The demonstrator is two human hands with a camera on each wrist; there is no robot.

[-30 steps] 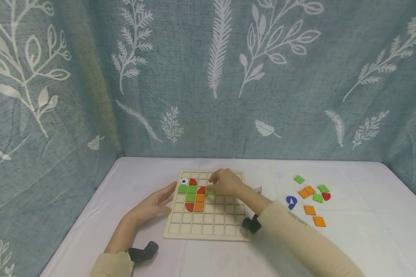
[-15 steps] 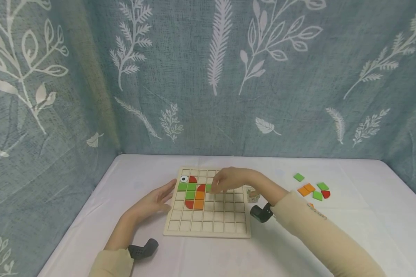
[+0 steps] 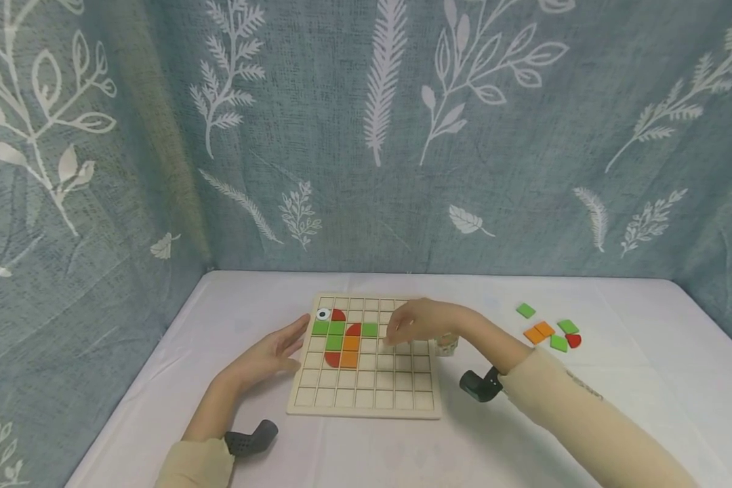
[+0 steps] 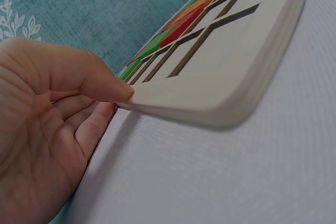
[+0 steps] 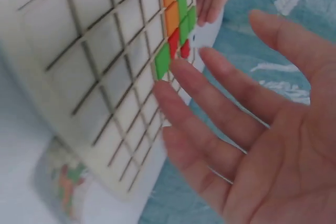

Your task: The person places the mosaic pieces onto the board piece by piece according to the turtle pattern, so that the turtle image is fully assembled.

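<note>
A pale wooden grid board (image 3: 366,412) lies on the white table, with green, orange and red tiles and a white eye piece (image 3: 322,314) set in its squares. A lone green square tile (image 3: 369,330) sits right of the red rounded piece (image 3: 354,330). My right hand (image 3: 423,320) hovers over the board's right half. Its fingers are loosely spread with nothing between them, as the right wrist view shows. My left hand (image 3: 272,351) lies at the board's left edge. In the left wrist view a fingertip (image 4: 126,94) of it touches the rim.
Loose green tiles (image 3: 559,343), orange tiles (image 3: 538,333) and a red piece (image 3: 573,341) lie on the table at right. A small patterned card (image 3: 446,346) pokes out beside the board, partly behind my right wrist. A blue-grey leaf-print curtain (image 3: 409,135) hangs behind.
My right hand has drawn away rightward from the green square, leaving that tile uncovered in the board. My right forearm has swung right and now hides some loose pieces. The left hand stays.
</note>
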